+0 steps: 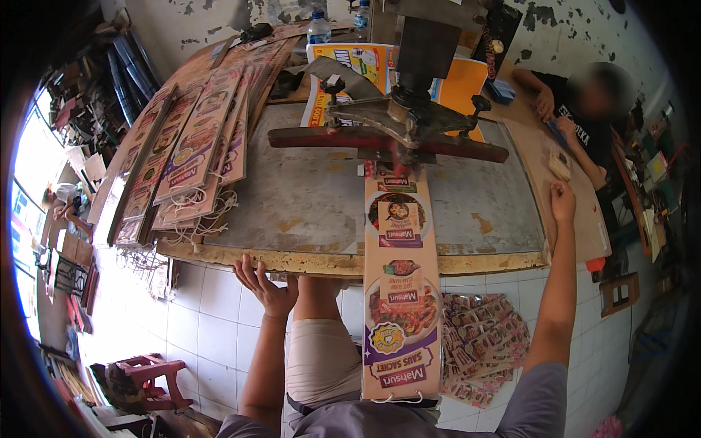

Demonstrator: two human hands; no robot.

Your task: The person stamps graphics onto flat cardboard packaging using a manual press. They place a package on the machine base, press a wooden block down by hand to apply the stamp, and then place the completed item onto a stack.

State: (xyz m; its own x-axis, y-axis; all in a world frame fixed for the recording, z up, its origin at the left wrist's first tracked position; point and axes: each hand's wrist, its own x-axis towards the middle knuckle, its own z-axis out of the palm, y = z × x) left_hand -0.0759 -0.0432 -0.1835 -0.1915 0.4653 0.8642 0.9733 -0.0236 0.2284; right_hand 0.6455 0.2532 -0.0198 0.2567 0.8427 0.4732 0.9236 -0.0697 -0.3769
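Note:
A long printed cardboard hanging strip (pixel 401 292) runs from under the press's dark red bar (pixel 328 138) over the table's front edge toward my body. White cord loops show at its near end. My left hand (pixel 266 287) is open, fingers spread against the worn front edge of the grey-topped table (pixel 307 197), and holds nothing. Over the brown board (pixel 577 226) on the right, my right hand (pixel 562 201) has its fingers curled closed; whether anything is in them is hidden. Just beyond it lies a small pale stack (pixel 560 165).
Stacked printed strips with white cords (pixel 197 146) cover the table's left side. More strips lie in a pile (pixel 482 343) on the tiled floor. Behind the press are printed sheets (pixel 350 58) and a water bottle (pixel 319 29). Another person (pixel 591 109) sits at the right.

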